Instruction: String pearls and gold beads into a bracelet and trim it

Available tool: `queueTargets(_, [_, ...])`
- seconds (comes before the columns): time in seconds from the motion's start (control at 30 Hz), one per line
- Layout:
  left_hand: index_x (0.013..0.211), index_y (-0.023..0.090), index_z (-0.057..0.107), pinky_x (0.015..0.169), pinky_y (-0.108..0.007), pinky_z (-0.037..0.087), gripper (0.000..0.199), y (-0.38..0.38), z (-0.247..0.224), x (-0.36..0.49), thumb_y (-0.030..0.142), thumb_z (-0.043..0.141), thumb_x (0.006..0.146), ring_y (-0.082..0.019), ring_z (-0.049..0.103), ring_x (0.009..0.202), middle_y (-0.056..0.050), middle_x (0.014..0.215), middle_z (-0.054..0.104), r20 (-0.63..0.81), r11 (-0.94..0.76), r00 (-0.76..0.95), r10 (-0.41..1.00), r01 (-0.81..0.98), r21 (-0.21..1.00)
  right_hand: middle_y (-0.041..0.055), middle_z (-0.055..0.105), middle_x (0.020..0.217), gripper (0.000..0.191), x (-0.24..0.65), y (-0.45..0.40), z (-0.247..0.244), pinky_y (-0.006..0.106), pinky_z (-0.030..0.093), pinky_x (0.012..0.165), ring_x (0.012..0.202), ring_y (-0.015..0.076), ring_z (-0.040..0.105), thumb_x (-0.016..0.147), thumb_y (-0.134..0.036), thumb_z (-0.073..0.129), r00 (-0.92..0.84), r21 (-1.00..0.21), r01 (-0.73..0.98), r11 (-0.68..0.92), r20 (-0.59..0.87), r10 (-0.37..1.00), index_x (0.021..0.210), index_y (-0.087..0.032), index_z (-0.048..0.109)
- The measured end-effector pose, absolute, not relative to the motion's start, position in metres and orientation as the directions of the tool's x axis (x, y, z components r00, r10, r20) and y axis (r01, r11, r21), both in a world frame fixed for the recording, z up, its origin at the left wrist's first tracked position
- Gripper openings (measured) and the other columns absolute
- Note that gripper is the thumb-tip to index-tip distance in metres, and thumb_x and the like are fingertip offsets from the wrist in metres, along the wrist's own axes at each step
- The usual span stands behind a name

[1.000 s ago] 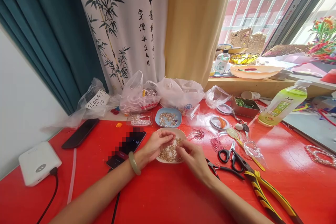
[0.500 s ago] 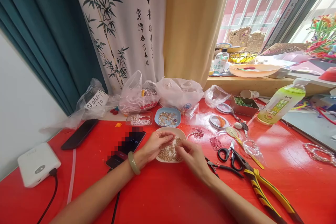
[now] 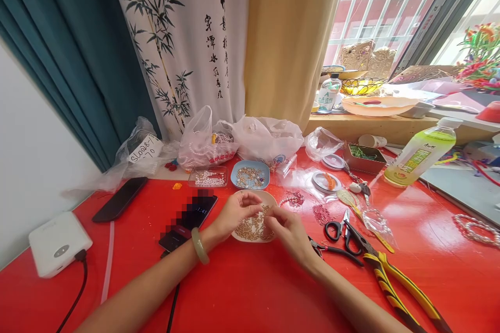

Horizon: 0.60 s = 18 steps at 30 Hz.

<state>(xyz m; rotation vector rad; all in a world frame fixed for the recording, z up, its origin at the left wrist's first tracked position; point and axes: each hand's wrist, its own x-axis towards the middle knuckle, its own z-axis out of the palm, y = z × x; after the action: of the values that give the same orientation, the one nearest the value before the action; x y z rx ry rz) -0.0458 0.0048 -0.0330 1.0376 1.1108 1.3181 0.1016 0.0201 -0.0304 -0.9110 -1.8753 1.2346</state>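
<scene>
My left hand [image 3: 239,213], with a pale green bangle [image 3: 200,246] on its wrist, is over the left side of a white dish [image 3: 269,196]. Its thumb and fingertips come together in a pinch. Opposite it, my right hand [image 3: 289,233] pinches thumb against forefinger at the dish's right edge. Whatever lies between the fingertips is too small to make out. Small gold beads [image 3: 248,230] cover much of the dish's floor. Just behind stand a blue dish [image 3: 250,163] of mixed beads and a clear box [image 3: 209,178] of pearly beads.
Right of my right hand lie small black-handled pliers [image 3: 339,254], scissors [image 3: 333,230] and large yellow-black pliers [image 3: 394,276]. A green drink bottle [image 3: 422,153] leans beyond them. Two phones, one dark [image 3: 120,199], and a white device [image 3: 58,244] are left. Plastic bags [image 3: 267,138] line the back.
Both hands stay over the dish. The right hand has shifted slightly, and the left fingers have risen a little. The whole view has moved marginally.
</scene>
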Motion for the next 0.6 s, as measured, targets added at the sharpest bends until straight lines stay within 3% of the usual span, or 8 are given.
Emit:
queueTargets(0.13, [0.075, 0.013, 0.059, 0.065, -0.025, 0.042, 0.023, 0.005, -0.026, -0.046, 0.025, 0.07, 0.058, -0.013, 0.055, 0.069, -0.003, 0.073, 0.06, 0.013, -0.018, -0.041, 0.999, -0.118, 0.993, -0.0004, 0.056, 0.056, 0.02, 0.105, 0.026, -0.029, 0.022, 0.038, 0.051, 0.053, 0.0125, 0.051, 0.077, -0.024, 0.041, -0.534, -0.896, 0.251, 0.367, 0.188, 0.824, 0.062, -0.017, 0.054])
queueTargets(0.27, [0.08, 0.013, 0.058, 0.062, -0.025, 0.043, 0.029, 0.009, -0.02, -0.052, 0.027, 0.07, 0.058, -0.014, 0.057, 0.067, -0.004, 0.07, 0.062, -0.015, 0.009, -0.061, 0.998, -0.103, 0.995, 0.0032, 0.062, 0.067, 0.022, 0.114, 0.04, -0.028, 0.026, 0.039, 0.062, 0.066, 0.0164, 0.054, 0.078, -0.03, 0.046, -0.551, -0.761, 0.353, 0.545, 0.301, 0.778, 0.067, -0.018, 0.061])
queueTargets(0.37, [0.08, 0.013, 0.06, 0.059, -0.024, 0.042, 0.028, 0.01, -0.017, -0.056, 0.028, 0.07, 0.058, -0.014, 0.057, 0.065, -0.005, 0.071, 0.063, -0.038, 0.031, -0.081, 0.996, -0.091, 0.995, 0.0031, 0.062, 0.067, 0.022, 0.12, 0.049, -0.024, 0.026, 0.039, 0.062, 0.067, 0.017, 0.053, 0.077, -0.035, 0.05, -0.531, -0.7, 0.39, 0.598, 0.36, 0.767, 0.067, -0.02, 0.062])
queueTargets(0.5, [0.085, 0.015, 0.063, 0.06, -0.023, 0.042, 0.028, 0.009, -0.013, -0.053, 0.028, 0.068, 0.061, -0.014, 0.056, 0.068, -0.005, 0.074, 0.063, 0.021, -0.022, -0.027, 0.999, -0.068, 0.997, 0.0009, 0.06, 0.064, 0.024, 0.124, 0.052, -0.018, 0.024, 0.036, 0.055, 0.058, 0.0137, 0.05, 0.079, -0.035, 0.05, -0.583, -0.704, 0.371, 0.606, 0.331, 0.742, 0.066, -0.02, 0.062])
queueTargets(0.6, [0.076, 0.015, 0.066, 0.058, -0.023, 0.04, 0.019, 0.009, -0.007, -0.045, 0.029, 0.066, 0.063, -0.011, 0.052, 0.06, -0.003, 0.068, 0.062, 0.073, -0.071, 0.041, 0.996, -0.045, 0.996, -0.001, 0.06, 0.061, 0.021, 0.125, 0.051, -0.015, 0.023, 0.035, 0.052, 0.055, 0.0121, 0.049, 0.078, -0.033, 0.051, -0.626, -0.74, 0.345, 0.578, 0.277, 0.729, 0.068, -0.02, 0.064])
